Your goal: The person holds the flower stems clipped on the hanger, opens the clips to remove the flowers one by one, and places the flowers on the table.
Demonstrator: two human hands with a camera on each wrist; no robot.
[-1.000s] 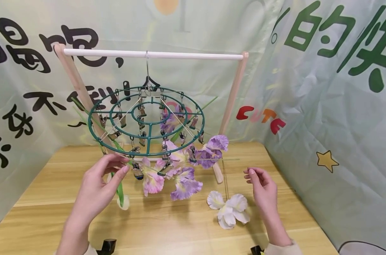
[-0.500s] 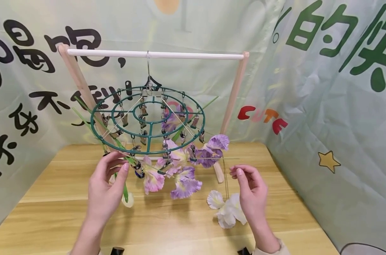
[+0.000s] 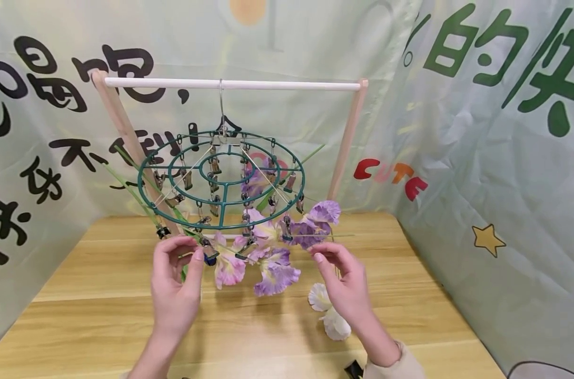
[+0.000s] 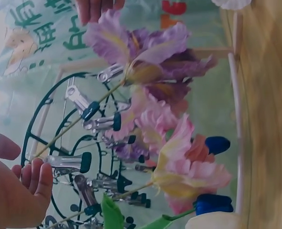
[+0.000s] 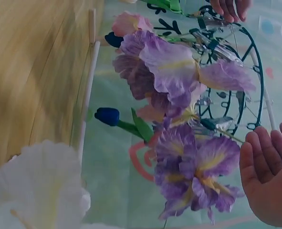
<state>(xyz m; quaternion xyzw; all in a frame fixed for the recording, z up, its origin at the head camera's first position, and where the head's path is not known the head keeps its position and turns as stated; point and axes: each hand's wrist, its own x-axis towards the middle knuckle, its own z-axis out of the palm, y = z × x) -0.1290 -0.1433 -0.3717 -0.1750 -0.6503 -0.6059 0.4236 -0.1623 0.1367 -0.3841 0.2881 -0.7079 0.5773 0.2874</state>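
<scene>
A round green clip hanger [image 3: 220,227] hangs by its metal hook, with silver clips [image 4: 67,163] on short chains holding artificial irises and tulips by their stems. My left hand [image 3: 178,284] is at the hanger's front left, its loosely bent fingertips beside a clip and the end of a stem; thumb and fingers stand apart. To the right, my right hand [image 3: 346,279] has its fingers relaxed just below a purple iris [image 3: 310,226], with nothing seen in its grasp. A lighter purple iris [image 3: 277,273] and a pink iris [image 3: 229,268] hang between the hands.
A wooden stand with a white bar [image 3: 277,85] carries the hanger on the wooden table [image 3: 258,342]. A white iris [image 3: 336,322] hangs low, partly behind the right hand. Blue tulips [image 5: 106,116] hang farther in. Printed cloth [image 3: 457,158] surrounds the back and sides.
My right hand has moved left toward the flowers, now covering part of the white iris. My left hand has shifted slightly right and down; the hanger has barely moved.
</scene>
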